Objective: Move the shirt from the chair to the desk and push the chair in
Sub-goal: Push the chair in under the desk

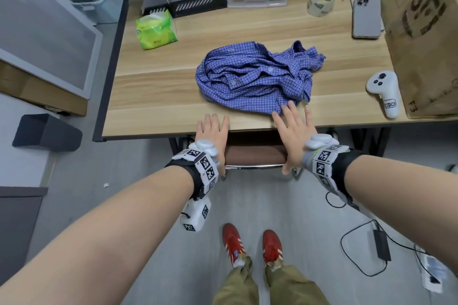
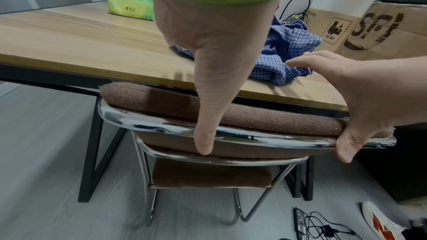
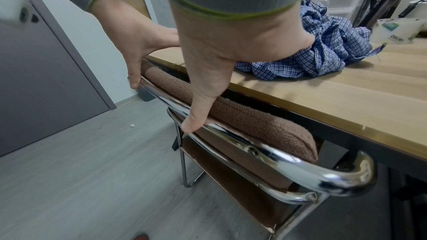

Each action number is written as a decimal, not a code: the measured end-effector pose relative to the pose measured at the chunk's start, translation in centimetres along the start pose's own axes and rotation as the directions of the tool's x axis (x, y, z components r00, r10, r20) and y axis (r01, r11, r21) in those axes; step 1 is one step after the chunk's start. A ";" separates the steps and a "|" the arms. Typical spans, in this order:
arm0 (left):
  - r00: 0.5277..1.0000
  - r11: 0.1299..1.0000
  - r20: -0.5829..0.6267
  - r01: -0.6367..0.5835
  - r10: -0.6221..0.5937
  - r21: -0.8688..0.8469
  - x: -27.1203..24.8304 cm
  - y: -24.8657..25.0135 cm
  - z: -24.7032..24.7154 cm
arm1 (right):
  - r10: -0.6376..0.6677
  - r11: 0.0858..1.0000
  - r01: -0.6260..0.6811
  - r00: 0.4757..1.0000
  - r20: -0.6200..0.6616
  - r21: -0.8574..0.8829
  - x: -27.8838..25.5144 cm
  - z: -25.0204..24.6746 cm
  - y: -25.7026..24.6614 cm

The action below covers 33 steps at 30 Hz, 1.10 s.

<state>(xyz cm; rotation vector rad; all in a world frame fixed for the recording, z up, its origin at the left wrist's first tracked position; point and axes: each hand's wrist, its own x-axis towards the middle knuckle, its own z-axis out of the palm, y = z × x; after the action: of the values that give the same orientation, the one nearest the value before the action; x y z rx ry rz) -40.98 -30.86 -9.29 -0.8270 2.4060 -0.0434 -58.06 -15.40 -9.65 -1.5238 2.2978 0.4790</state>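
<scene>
Both hands lie flat with fingers spread and straight, pinching nothing: the left hand (image 1: 212,131) and the right hand (image 1: 292,135) each reach over the top of the chair (image 1: 255,156) backrest, fingertips over the near edge of the desk (image 1: 153,96), thumbs hanging down beside the chrome rail (image 3: 231,136). The shirt (image 1: 255,77), blue check and crumpled, sits on the desk near the middle of its near edge, just beyond the right fingertips. The chair appears tucked under, its padded backrest close against the desk edge. The risk now, I judge, is pinched fingers between backrest and desk edge if the push goes further, or the right fingertips catching the shirt hem and dragging it off as the hands pull back.
</scene>
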 end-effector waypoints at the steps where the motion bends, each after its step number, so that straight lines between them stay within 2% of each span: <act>1: 1.000 1.000 0.004 -0.007 0.007 0.003 0.0 0.0 0.0 | 0.004 1.000 -0.004 1.000 0.003 -0.002 0.0 0.0 -0.1; 8: 0.991 0.990 -0.027 -0.134 0.133 -0.038 -0.1 -0.5 0.3 | 0.033 0.998 -0.032 0.999 -0.011 0.052 -0.3 0.5 -0.1; 14: 0.988 0.973 -0.015 -0.153 0.153 -0.175 -0.2 -1.2 -0.6 | 0.027 0.996 -0.024 0.999 -0.028 0.084 -0.2 1.1 -0.2; 19: 0.979 0.956 -0.064 -0.203 0.194 -0.211 -0.2 -1.7 -1.8 | 0.063 0.989 -0.058 0.997 -0.034 0.138 -0.1 -0.4 -0.5; 23: 0.978 0.962 -0.112 -0.195 0.176 -0.190 0.1 -1.9 -3.5 | 0.112 0.978 -0.088 0.986 -0.120 0.191 -0.1 -2.4 0.3; 26: 0.974 0.967 -0.145 -0.197 0.174 -0.161 -0.6 -3.1 -6.6 | 0.174 0.951 -0.114 0.966 -0.191 0.289 -0.6 -4.6 0.9; 28: 0.974 0.969 -0.148 -0.196 0.174 -0.150 -0.7 -3.5 -8.5 | 0.198 0.931 -0.130 0.965 -0.171 0.341 -0.7 -5.1 1.6; 30: 0.974 0.969 -0.145 -0.194 0.173 -0.150 -1.1 -4.4 -10.7 | 0.197 0.913 -0.147 0.976 -0.095 0.380 -1.6 -5.2 2.1; 33: 0.970 0.969 -0.153 -0.210 0.189 -0.131 -1.6 -5.9 -13.9 | 0.183 0.926 -0.169 0.983 -0.011 0.338 -4.3 -5.3 2.7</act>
<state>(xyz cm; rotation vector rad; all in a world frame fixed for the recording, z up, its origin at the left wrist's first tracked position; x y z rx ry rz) -44.19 -36.84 4.30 -0.6596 2.6387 0.1615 -59.44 -13.31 -2.74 -1.1802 2.4090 0.0871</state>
